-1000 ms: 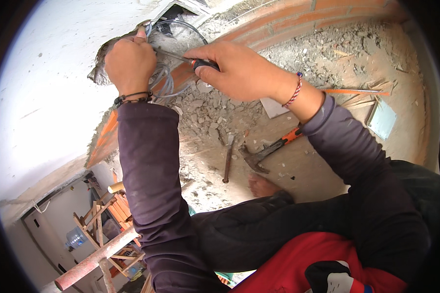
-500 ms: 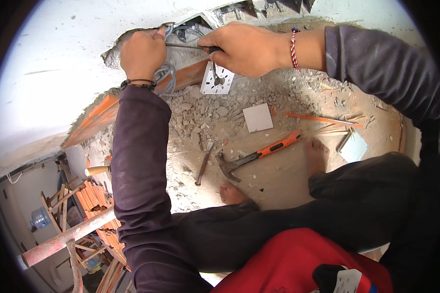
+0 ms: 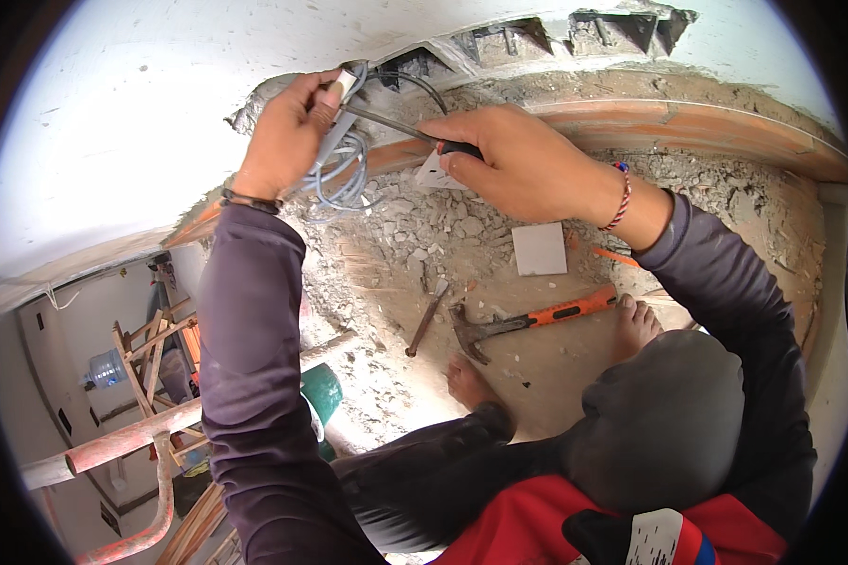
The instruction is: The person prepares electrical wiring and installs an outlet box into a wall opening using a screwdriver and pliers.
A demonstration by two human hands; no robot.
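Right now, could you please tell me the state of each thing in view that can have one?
Left hand, closed on a small white piece
Right hand, gripping a screwdriver
Screwdriver, held, shaft pointing toward the left hand
Grey cable, loosely coiled
Claw hammer, lying down, unheld
Rusty metal bar, lying down, unheld
Square tile, lying flat
White wall, broken open in places
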